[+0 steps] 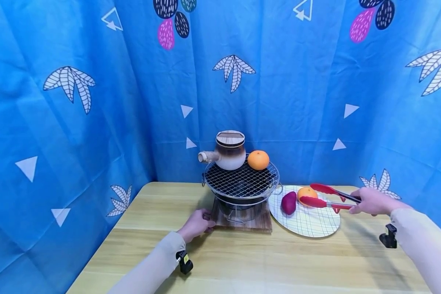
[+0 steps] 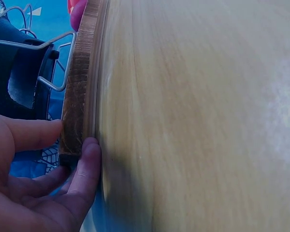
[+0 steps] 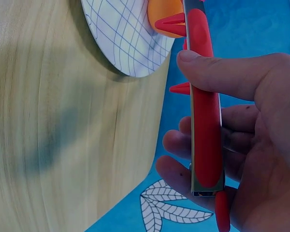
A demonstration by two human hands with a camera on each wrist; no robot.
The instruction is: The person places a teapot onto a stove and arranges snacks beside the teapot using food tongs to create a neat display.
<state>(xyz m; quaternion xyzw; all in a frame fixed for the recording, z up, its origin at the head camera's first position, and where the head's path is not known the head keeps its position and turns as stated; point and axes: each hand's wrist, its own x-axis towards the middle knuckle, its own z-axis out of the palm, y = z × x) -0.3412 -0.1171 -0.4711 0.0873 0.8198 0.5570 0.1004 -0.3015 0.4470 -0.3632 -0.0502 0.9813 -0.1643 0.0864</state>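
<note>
My right hand (image 1: 373,201) grips a pair of red-and-silver tongs (image 3: 206,116), thumb on one arm and fingers curled round the other side. The spread red tips of the tongs reach over the plate (image 1: 319,226), one on each side of an orange (image 1: 306,192). Beside that orange on the plate lies a dark purple-red fruit-like piece (image 1: 288,203). At the near left corner of the wooden board (image 1: 244,226), my left hand (image 1: 197,223) pinches the edge, the thumb (image 2: 36,134) on its upper side and a finger (image 2: 87,166) at its lower side.
On the board stands a small round grill (image 1: 239,185) with a wire rack. A clay teapot (image 1: 230,153) with a wooden lid and side handle sits on the rack, next to another orange (image 1: 258,160). Behind the table (image 1: 242,265) hangs a blue patterned curtain (image 1: 279,81).
</note>
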